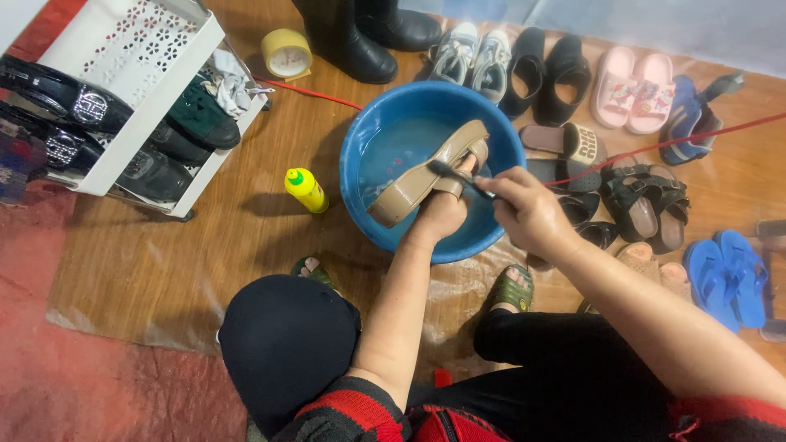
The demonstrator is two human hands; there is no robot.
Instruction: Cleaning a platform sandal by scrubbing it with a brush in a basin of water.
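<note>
**Brush Against a Tan Sandal Over the Blue Basin**

The fingers of the right hand (530,214) are curling tight around the handle of a dark brush (461,178); most of that handle is lying hidden inside the fist, and only the thin bristled end is showing, pressing against the side of the sandal (427,175). The left hand (446,211) is gripping the tan sandal from beneath, its fingers mostly covered by the sole, so only the fingertips near the strap are peeking out. The sandal is tilting above the blue basin (368,131), over shallow water whose depth is hard to judge.

A yellow bottle (305,189) with a green cap is standing just beside the basin on the wooden floor. A white shoe rack (147,106) is holding dark shoes at the left, partly cut off by the frame edge. Pairs of sandals and slippers are lying to the right; blue slippers (727,278) are sitting near the edge. Black boots (360,37) are being cropped at the top. The person's knees are hiding their own feet in part.
</note>
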